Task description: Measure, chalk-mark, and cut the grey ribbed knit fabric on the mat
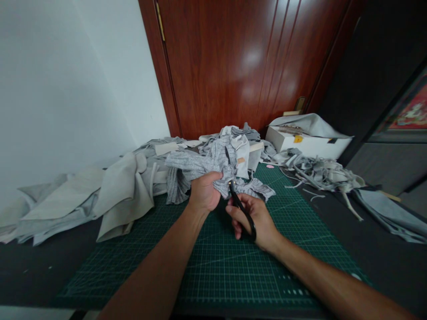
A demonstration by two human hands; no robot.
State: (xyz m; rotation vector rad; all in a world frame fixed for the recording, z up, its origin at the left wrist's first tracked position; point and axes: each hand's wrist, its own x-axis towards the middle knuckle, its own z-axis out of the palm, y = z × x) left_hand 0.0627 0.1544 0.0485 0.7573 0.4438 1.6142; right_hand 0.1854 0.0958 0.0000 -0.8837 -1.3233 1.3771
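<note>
I'm getting soft, cool light, glare blooming on the door (233, 66) at one o'clock, deep gloom at two, verticals splaying outward.

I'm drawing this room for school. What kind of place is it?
Probably a sewing or craft workspace: there's a green cutting mat, black scissors and piles of fabric.
</note>
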